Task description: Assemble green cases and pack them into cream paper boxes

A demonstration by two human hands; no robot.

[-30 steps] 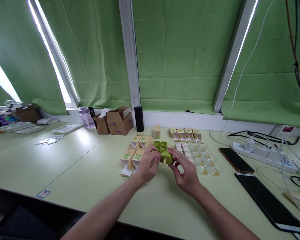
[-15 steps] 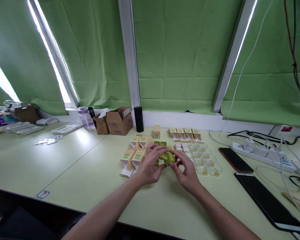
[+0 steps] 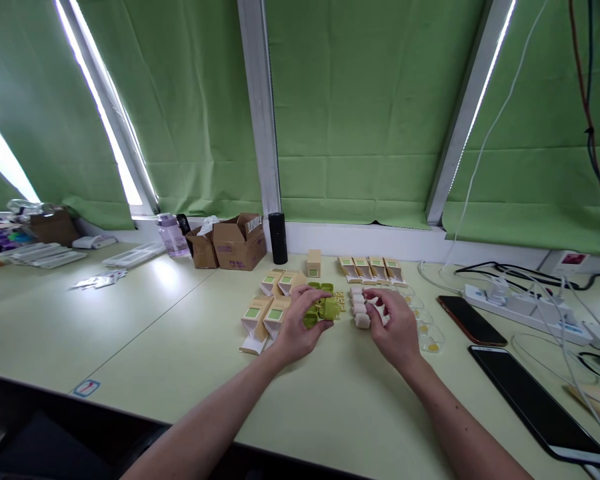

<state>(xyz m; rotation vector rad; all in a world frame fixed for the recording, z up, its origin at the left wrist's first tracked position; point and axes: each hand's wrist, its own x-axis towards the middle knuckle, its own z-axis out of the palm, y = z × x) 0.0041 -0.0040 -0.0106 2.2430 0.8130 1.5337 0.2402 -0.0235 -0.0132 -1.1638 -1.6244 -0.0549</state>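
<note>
My left hand (image 3: 293,328) is curled round a small green case (image 3: 323,309), opened and held just above the table. Beside it, more green cases (image 3: 321,288) sit in a cluster. My right hand (image 3: 396,327) reaches into a row of small white blocks (image 3: 359,304) and pinches one white block (image 3: 364,321) at the row's near end. Clear plastic shells with yellow centres (image 3: 428,339) lie just right of that hand. Tan cartons with green labels (image 3: 260,320) stand left of my left hand.
More tan cartons (image 3: 373,269) line the back, with brown cardboard boxes (image 3: 239,241), a black cylinder (image 3: 279,238) and a bottle (image 3: 171,235) behind. Two phones (image 3: 470,319) (image 3: 543,403), a power strip (image 3: 525,305) and cables lie at the right. The table edge (image 3: 300,447) is near me.
My right hand let go of the green case and moved right to the white blocks. My left hand kept the case, which now lies open in it.
</note>
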